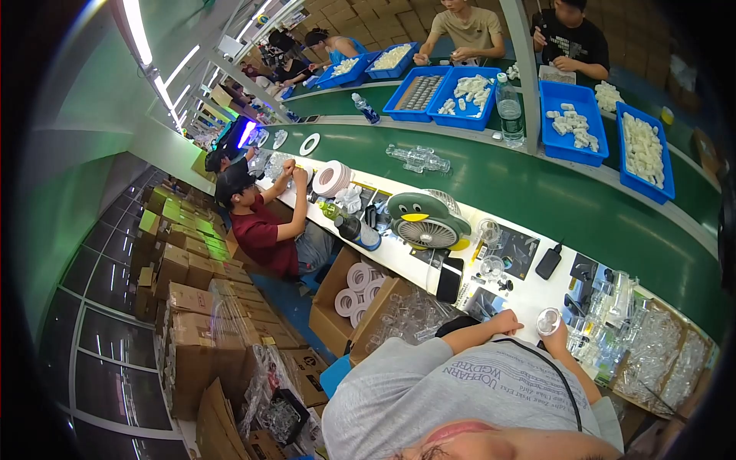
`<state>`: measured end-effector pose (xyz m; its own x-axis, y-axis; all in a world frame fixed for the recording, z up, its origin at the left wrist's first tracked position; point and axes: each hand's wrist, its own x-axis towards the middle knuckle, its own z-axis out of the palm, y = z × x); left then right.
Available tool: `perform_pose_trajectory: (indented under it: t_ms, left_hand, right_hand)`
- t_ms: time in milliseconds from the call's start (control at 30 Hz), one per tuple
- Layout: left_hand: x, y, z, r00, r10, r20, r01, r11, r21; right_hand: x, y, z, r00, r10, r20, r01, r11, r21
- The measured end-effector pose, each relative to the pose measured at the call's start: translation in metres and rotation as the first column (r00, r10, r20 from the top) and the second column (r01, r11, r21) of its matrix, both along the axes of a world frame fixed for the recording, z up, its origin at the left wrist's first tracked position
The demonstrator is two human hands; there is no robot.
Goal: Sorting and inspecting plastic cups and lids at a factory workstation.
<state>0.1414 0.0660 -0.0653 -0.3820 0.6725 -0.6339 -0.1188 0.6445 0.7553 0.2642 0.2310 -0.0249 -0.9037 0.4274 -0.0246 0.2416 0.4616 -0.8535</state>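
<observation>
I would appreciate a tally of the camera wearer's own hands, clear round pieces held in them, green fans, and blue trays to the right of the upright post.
Left hand and right hand: 2
Clear round piece, in the right hand: 1
Green fan: 1
Blue trays, right of the upright post: 2
Total: 6

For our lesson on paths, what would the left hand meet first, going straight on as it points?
Probably the clear round plastic piece held in the right hand, though depth is unclear.
</observation>
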Motion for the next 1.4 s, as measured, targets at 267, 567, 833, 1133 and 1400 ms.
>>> perform_pose_trajectory:
  t_ms: [267,567,833,1133,1400]
  left_hand:
    - [0.001,0.0,-0.003,1.0,0.0,-0.004,0.0,1.0,0.0]
    - [0.0,0.0,-0.005,1.0,0.0,-0.01,0.0,1.0,0.007]
    - [0.0,0.002,-0.002,1.0,-0.004,-0.023,0.004,1.0,-0.02]
    - [0.006,0.001,-0.004,1.0,-0.017,-0.016,0.017,1.0,0.001]
    - [-0.009,-0.001,-0.01,0.986,-0.112,-0.125,0.117,0.993,0.034]
  right_hand:
    - [-0.001,-0.001,0.011,1.0,0.004,0.004,-0.004,1.0,-0.005]
    - [-0.002,-0.001,0.009,1.0,0.009,0.02,-0.009,1.0,0.02]
    - [0.0,0.004,-0.008,0.998,0.008,0.057,-0.009,1.0,0.019]
    - [0.004,-0.002,-0.002,0.998,-0.013,0.064,0.013,1.0,0.0]
    - [-0.007,0.005,0.003,0.993,0.11,0.047,-0.108,0.993,-0.043]
